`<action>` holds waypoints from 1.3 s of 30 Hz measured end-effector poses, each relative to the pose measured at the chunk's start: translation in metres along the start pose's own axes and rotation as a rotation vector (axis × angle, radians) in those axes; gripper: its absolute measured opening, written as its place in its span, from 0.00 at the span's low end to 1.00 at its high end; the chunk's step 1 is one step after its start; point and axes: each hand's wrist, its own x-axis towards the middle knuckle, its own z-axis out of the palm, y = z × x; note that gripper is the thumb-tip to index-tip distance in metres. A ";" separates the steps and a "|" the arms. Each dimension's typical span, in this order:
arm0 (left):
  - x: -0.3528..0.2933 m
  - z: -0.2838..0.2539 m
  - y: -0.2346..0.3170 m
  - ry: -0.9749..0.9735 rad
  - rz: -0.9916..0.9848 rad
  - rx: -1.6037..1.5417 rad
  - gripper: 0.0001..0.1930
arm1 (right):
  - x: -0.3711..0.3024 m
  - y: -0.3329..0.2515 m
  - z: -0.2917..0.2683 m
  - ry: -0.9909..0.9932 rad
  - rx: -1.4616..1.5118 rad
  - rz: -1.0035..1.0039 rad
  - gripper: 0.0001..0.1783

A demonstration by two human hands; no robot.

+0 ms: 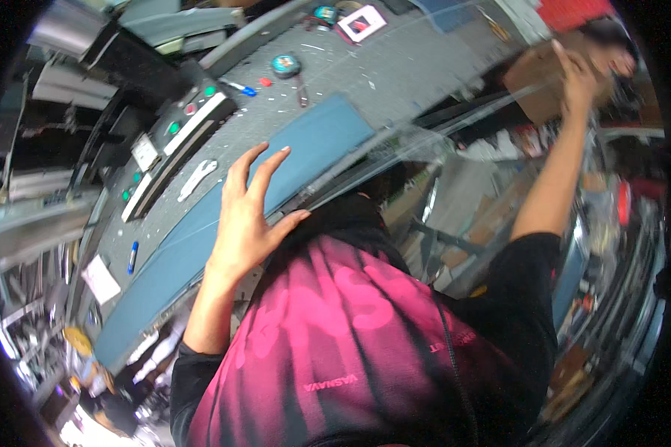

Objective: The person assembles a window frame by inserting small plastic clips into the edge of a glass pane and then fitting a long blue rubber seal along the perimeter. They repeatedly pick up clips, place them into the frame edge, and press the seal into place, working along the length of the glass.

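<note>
My left hand (247,220) hovers over the near edge of a long blue-grey strip (317,138), its fingers spread and nothing in them. The strip lies slantwise along the front of the grey work table (395,63). Far to the right, my right hand (576,80) is stretched out with its fingers extended, close to a brown cardboard piece (525,86). A long, see-through edge (470,112) runs from near the table front toward that hand; whether the hand touches it I cannot tell.
On the table lie a tape measure (285,65), a blue marker (133,257), a white wrench-shaped piece (197,179) and a white-framed card (361,24). A control bar (179,153) with green buttons stands at left. Another person (608,56) is at the upper right, beyond scrap (470,194).
</note>
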 end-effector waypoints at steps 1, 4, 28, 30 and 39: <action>0.000 0.004 0.003 0.063 -0.032 -0.018 0.38 | 0.013 0.019 0.001 -0.007 -0.106 -0.108 0.17; 0.004 0.018 0.012 0.190 -0.103 -0.113 0.37 | 0.072 0.079 -0.015 -0.266 -0.564 -0.569 0.22; 0.079 0.121 0.138 0.095 -0.418 -0.122 0.10 | 0.211 0.236 0.033 -0.088 0.418 -0.017 0.20; 0.089 0.122 0.143 0.083 -0.370 -0.133 0.10 | 0.221 0.255 0.013 -0.097 0.390 0.093 0.23; 0.156 0.069 0.166 -0.044 -0.330 -0.394 0.09 | 0.194 0.266 -0.013 -0.086 0.488 0.071 0.14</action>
